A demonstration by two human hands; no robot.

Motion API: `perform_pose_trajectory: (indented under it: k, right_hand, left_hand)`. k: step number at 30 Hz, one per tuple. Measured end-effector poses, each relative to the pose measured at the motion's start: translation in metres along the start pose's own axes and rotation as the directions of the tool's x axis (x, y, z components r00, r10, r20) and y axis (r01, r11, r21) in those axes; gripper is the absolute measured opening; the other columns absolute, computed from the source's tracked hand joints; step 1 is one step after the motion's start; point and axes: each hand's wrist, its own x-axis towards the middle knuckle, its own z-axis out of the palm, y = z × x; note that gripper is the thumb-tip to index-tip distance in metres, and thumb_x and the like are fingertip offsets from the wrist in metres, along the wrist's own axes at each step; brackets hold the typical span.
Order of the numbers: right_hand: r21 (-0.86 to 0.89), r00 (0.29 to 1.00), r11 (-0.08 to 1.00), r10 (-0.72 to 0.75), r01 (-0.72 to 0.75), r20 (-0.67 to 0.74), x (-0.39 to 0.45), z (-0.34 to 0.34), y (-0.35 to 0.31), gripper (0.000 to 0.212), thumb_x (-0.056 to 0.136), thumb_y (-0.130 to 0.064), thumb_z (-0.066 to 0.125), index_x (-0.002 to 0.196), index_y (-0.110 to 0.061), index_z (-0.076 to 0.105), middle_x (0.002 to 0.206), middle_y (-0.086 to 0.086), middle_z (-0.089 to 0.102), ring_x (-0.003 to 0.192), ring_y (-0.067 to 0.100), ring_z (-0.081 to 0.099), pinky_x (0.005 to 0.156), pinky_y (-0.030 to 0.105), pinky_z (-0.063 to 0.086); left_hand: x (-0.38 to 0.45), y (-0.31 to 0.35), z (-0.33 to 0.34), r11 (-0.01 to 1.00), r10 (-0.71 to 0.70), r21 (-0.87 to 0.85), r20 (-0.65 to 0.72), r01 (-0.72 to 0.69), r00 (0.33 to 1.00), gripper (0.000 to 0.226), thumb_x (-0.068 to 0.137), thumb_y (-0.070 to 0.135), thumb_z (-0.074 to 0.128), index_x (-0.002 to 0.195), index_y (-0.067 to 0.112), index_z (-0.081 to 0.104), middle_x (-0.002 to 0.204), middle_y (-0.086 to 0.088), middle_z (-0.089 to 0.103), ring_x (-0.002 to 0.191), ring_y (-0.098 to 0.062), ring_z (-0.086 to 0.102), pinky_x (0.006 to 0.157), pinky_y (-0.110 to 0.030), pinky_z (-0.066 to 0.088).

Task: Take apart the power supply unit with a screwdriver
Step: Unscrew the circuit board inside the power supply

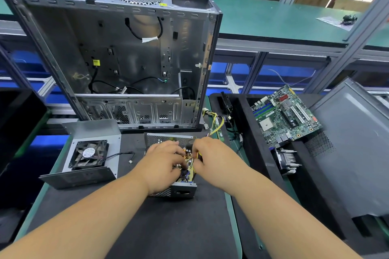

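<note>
1. Head view, lower centre of the frame: the power supply unit (171,166) sits open on the black mat (168,227), its lid with the fan (90,154) lying to the left, well apart.
2. My left hand (163,163) is curled down into the box over the circuit board (188,164); I think it grips a component, but my fingers hide the contact.
3. My right hand (207,154) pinches the yellow wires (216,121) at the box's right wall.
4. I see no screwdriver in frame. If the board is not yet unscrewed, pulling could crack it.
5. Tugging the wires could tear them off, or drag the box toward the mat's edge.
6. The cut metal walls could nick my fingers.
</note>
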Motion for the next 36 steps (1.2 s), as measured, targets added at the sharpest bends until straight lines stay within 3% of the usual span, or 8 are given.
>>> perform_pose_trajectory:
  k: [5,8,14,20,25,29,32,36]
  right_hand:
    - [-0.193,0.999,0.981,0.024,-0.030,-0.034,-0.0011,0.0017,0.0029,0.038,0.096,-0.057,0.042,0.094,-0.023,0.058,0.075,-0.005,0.055,0.081,0.022,0.056,0.064,0.033,0.043]
    - [-0.110,0.998,0.992,0.056,-0.057,-0.015,0.0028,0.0023,0.0025,0.026,0.100,-0.046,0.045,0.098,-0.022,0.056,0.073,-0.007,0.046,0.079,0.021,0.047,0.064,0.033,0.035]
    - [0.056,0.998,0.997,0.041,-0.043,0.046,0.0025,-0.0044,-0.0003,0.010,0.090,-0.022,0.055,0.097,-0.020,0.048,0.101,-0.001,0.053,0.095,0.023,0.050,0.079,0.038,0.047]
    - [-0.151,0.998,0.987,0.040,-0.046,-0.043,0.0021,0.0028,0.0011,0.039,0.095,-0.058,0.045,0.090,-0.020,0.052,0.081,-0.002,0.057,0.083,0.024,0.056,0.063,0.034,0.039]
    - [-0.035,0.998,0.997,0.063,-0.064,-0.020,0.0051,0.0043,0.0033,0.014,0.098,-0.039,0.049,0.095,-0.025,0.049,0.078,-0.007,0.046,0.081,0.021,0.049,0.066,0.033,0.035]
    - [0.021,0.998,0.998,0.064,-0.064,-0.023,0.0020,0.0014,0.0028,0.016,0.094,-0.031,0.055,0.097,-0.026,0.040,0.078,-0.009,0.044,0.074,0.019,0.045,0.063,0.034,0.033]
    - [0.060,0.998,0.997,0.056,-0.056,0.012,0.0004,-0.0038,0.0020,0.014,0.090,-0.026,0.056,0.100,-0.022,0.048,0.093,-0.005,0.051,0.086,0.019,0.047,0.068,0.035,0.039]
    - [-0.099,0.999,0.994,0.036,-0.036,-0.001,-0.0014,-0.0039,0.0003,0.023,0.094,-0.040,0.049,0.099,-0.017,0.052,0.096,0.000,0.059,0.092,0.025,0.055,0.073,0.037,0.046]
  left_hand:
    - [-0.0001,0.0010,-0.0012,1.000,0.003,0.020,0.012,-0.003,1.000,0.035,0.087,0.023,0.053,0.115,0.038,0.068,0.134,0.028,0.047,0.144,-0.004,0.018,0.117,-0.031,0.007]
    - [-0.0007,0.0029,-0.0022,1.000,-0.009,-0.001,0.010,0.009,1.000,0.033,0.087,0.022,0.052,0.109,0.039,0.070,0.132,0.029,0.047,0.143,-0.004,0.019,0.116,-0.031,0.008]
    - [-0.0009,0.0020,-0.0013,1.000,-0.007,0.000,0.000,0.007,1.000,0.031,0.087,0.022,0.053,0.107,0.039,0.070,0.132,0.027,0.048,0.143,-0.004,0.020,0.115,-0.030,0.008]
    - [-0.0005,0.0020,-0.0011,1.000,-0.004,0.009,-0.002,0.004,1.000,0.034,0.088,0.023,0.054,0.116,0.037,0.067,0.134,0.027,0.048,0.144,-0.005,0.020,0.116,-0.030,0.008]
    - [-0.0006,0.0022,-0.0016,1.000,-0.010,0.002,0.008,0.010,1.000,0.032,0.087,0.022,0.052,0.108,0.039,0.070,0.134,0.028,0.047,0.143,-0.004,0.018,0.116,-0.030,0.007]
    - [-0.0007,0.0017,-0.0008,1.000,-0.008,0.006,-0.004,0.008,1.000,0.031,0.087,0.023,0.052,0.107,0.039,0.070,0.134,0.027,0.047,0.143,-0.004,0.019,0.114,-0.028,0.006]
    - [-0.0007,0.0016,-0.0006,1.000,-0.006,0.000,-0.008,0.006,1.000,0.031,0.087,0.023,0.053,0.107,0.039,0.070,0.133,0.027,0.048,0.143,-0.004,0.019,0.113,-0.026,0.004]
    - [-0.0001,0.0025,-0.0013,1.000,-0.005,0.012,-0.004,0.005,1.000,0.031,0.088,0.023,0.053,0.109,0.039,0.070,0.133,0.027,0.048,0.143,-0.004,0.020,0.113,-0.027,0.006]
